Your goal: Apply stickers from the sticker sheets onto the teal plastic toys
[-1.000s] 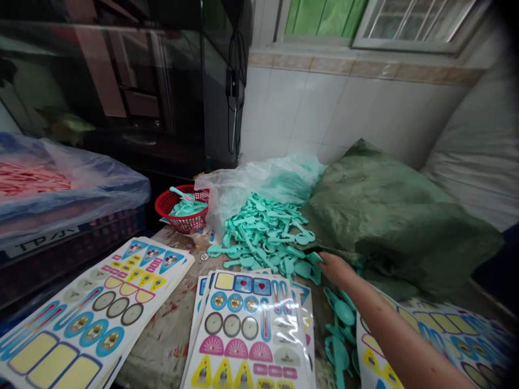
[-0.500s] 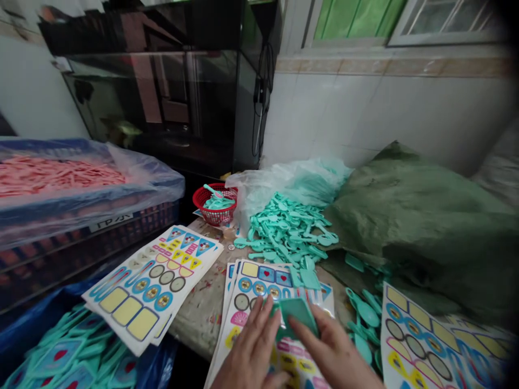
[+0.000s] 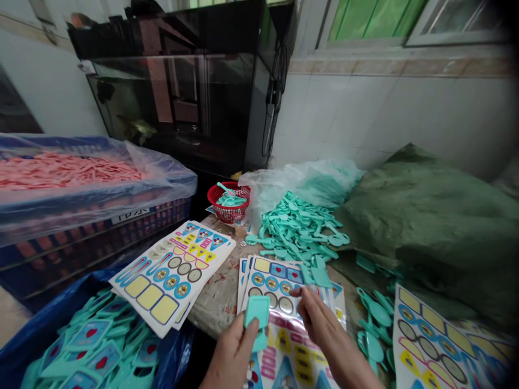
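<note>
My left hand [image 3: 234,346] grips a flat teal plastic piece [image 3: 257,313] with a square, rimmed face, thumb on its front. It is held over the near part of a sticker sheet [image 3: 275,320]. My right hand [image 3: 314,313] is over the same sheet, index finger stretched out and the other fingers curled. Its fingertip is near the round stickers, below the red-heart square stickers [image 3: 286,272]. I see nothing held in it. Two teal pieces [image 3: 321,277] lie at the sheet's far edge, just beyond the right hand.
A heap of teal pieces [image 3: 294,221] spills from a clear bag beside a green sack [image 3: 450,210]. More sticker sheets lie left [image 3: 172,270] and right [image 3: 430,340]. A blue-lined bin [image 3: 18,351] holds heart-stickered pieces. A red basket [image 3: 229,213] and a pink-filled crate [image 3: 162,216] stand behind.
Both hands were together at a teal piece. Now the left hand alone holds one, and the right has moved forward over the sheet. The view has turned slightly left.
</note>
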`<control>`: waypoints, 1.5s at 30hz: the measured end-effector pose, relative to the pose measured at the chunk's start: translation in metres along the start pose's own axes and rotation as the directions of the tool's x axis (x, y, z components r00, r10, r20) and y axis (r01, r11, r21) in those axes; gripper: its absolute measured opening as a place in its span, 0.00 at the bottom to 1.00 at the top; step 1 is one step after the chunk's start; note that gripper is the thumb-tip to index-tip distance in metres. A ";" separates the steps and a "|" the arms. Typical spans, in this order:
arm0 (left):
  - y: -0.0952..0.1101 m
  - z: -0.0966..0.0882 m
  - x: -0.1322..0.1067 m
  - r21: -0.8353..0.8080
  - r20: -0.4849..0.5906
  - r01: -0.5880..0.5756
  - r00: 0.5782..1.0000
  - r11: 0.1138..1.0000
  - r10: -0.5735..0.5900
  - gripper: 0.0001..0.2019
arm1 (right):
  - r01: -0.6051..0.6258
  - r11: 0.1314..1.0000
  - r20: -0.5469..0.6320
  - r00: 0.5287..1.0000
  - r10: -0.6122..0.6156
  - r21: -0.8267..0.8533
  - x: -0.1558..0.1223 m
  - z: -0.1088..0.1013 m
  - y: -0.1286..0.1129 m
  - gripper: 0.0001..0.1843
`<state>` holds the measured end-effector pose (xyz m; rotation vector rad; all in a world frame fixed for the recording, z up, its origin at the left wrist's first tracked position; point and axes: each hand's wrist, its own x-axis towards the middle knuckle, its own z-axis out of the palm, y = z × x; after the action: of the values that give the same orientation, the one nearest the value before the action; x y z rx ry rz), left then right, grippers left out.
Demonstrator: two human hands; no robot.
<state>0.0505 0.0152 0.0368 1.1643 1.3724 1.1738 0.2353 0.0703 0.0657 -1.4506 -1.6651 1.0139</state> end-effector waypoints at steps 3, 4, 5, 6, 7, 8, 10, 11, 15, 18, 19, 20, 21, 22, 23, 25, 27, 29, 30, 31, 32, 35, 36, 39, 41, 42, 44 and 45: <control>0.010 0.004 0.010 -0.410 0.101 0.270 0.963 0.871 -0.251 0.19 | -0.011 0.991 0.015 1.000 0.013 -0.131 0.042 0.006 0.001 0.21; 0.011 0.004 0.013 -0.476 0.125 0.298 0.954 0.828 -0.271 0.21 | -0.005 0.985 0.018 1.000 0.008 -0.172 0.053 0.009 0.003 0.19; 0.012 0.004 0.017 -0.514 0.138 0.309 0.950 0.800 -0.279 0.21 | 0.002 0.977 0.016 1.000 0.002 -0.213 0.063 0.011 0.007 0.17; 0.011 0.005 0.021 -0.536 0.143 0.312 0.949 0.785 -0.280 0.22 | 0.006 0.966 0.010 1.000 -0.004 -0.257 0.071 0.014 0.010 0.15; 0.009 0.005 0.024 -0.550 0.149 0.316 0.948 0.773 -0.282 0.22 | 0.005 0.952 -0.002 1.000 -0.006 -0.305 0.077 0.017 0.014 0.13; 0.007 0.005 0.028 -0.563 0.152 0.322 0.946 0.761 -0.287 0.22 | -0.001 0.936 -0.017 1.000 -0.005 -0.353 0.082 0.019 0.018 0.12; 0.003 0.005 0.033 -0.594 0.166 0.332 0.942 0.733 -0.292 0.21 | -0.022 0.898 -0.045 0.999 0.003 -0.440 0.087 0.021 0.025 0.10; 0.000 0.006 0.034 -0.613 0.173 0.336 0.940 0.715 -0.294 0.21 | -0.034 0.878 -0.057 0.998 0.008 -0.477 0.089 0.021 0.027 0.09; -0.008 0.008 0.038 -0.646 0.208 0.345 0.938 0.680 -0.278 0.20 | -0.080 0.810 -0.109 0.994 0.019 -0.581 0.095 0.018 0.033 0.08; -0.011 0.009 0.038 -0.628 0.221 0.358 0.933 0.691 -0.283 0.19 | -0.102 0.769 -0.136 0.991 0.021 -0.631 0.097 0.017 0.033 0.07; -0.011 0.009 0.038 -0.628 0.215 0.359 0.933 0.691 -0.290 0.20 | -0.103 0.758 -0.140 0.990 0.016 -0.644 0.096 0.018 0.032 0.06; -0.011 0.009 0.038 -0.627 0.211 0.360 0.932 0.691 -0.294 0.20 | -0.102 0.748 -0.143 0.990 0.011 -0.656 0.095 0.019 0.031 0.06; -0.010 0.008 0.038 -0.625 0.212 0.361 0.932 0.692 -0.295 0.21 | -0.101 0.740 -0.146 0.989 0.004 -0.665 0.094 0.020 0.030 0.07; -0.010 0.008 0.038 -0.619 0.216 0.364 0.931 0.696 -0.295 0.21 | -0.100 0.735 -0.148 0.989 0.000 -0.671 0.092 0.022 0.030 0.07; -0.009 0.008 0.038 -0.610 0.221 0.368 0.929 0.702 -0.295 0.21 | -0.098 0.731 -0.148 0.989 -0.004 -0.676 0.091 0.023 0.029 0.07; -0.009 0.008 0.039 -0.593 0.230 0.375 0.927 0.712 -0.297 0.20 | -0.092 0.731 -0.141 0.990 -0.006 -0.676 0.088 0.025 0.030 0.07; -0.008 0.008 0.039 -0.586 0.231 0.382 0.924 0.714 -0.305 0.20 | -0.086 0.740 -0.129 0.992 -0.001 -0.667 0.086 0.025 0.032 0.07; -0.009 0.008 0.040 -0.583 0.227 0.392 0.920 0.712 -0.320 0.19 | -0.091 0.749 -0.126 0.992 0.010 -0.656 0.087 0.025 0.034 0.07; -0.009 0.008 0.040 -0.578 0.226 0.397 0.918 0.713 -0.327 0.19 | -0.100 0.751 -0.132 0.991 0.017 -0.652 0.087 0.024 0.034 0.07; -0.010 0.008 0.040 -0.574 0.225 0.401 0.916 0.714 -0.333 0.19 | -0.110 0.752 -0.143 0.989 0.021 -0.650 0.088 0.024 0.035 0.07; -0.011 0.007 0.040 -0.573 0.226 0.403 0.915 0.714 -0.335 0.19 | -0.119 0.751 -0.155 0.988 0.022 -0.649 0.089 0.024 0.035 0.07; -0.011 0.007 0.039 -0.579 0.228 0.401 0.915 0.710 -0.331 0.18 | -0.116 0.748 -0.174 0.985 0.001 -0.654 0.090 0.024 0.033 0.07; -0.011 0.007 0.039 -0.580 0.227 0.400 0.916 0.709 -0.331 0.18 | -0.107 0.748 -0.170 0.985 -0.009 -0.656 0.090 0.024 0.033 0.08; -0.009 0.008 0.039 -0.587 0.240 0.398 0.917 0.705 -0.319 0.18 | -0.085 0.754 -0.149 0.989 -0.018 -0.651 0.089 0.024 0.031 0.08; -0.009 0.008 0.039 -0.599 0.247 0.392 0.920 0.698 -0.304 0.17 | -0.080 0.768 -0.134 0.991 -0.008 -0.635 0.087 0.023 0.032 0.07; -0.009 0.008 0.039 -0.603 0.247 0.387 0.922 0.697 -0.299 0.16 | -0.079 0.778 -0.128 0.992 -0.002 -0.623 0.087 0.022 0.032 0.06; -0.010 0.008 0.038 -0.606 0.240 0.386 0.923 0.696 -0.302 0.16 | -0.083 0.803 -0.124 0.992 0.012 -0.590 0.086 0.021 0.033 0.06; -0.010 0.008 0.038 -0.605 0.238 0.388 0.921 0.695 -0.307 0.16 | -0.092 0.817 -0.129 0.991 0.022 -0.569 0.087 0.021 0.033 0.05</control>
<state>0.0546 0.0528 0.0233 0.4355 0.9131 1.1356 0.2203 0.1562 0.0276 -1.9102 -1.9450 0.4409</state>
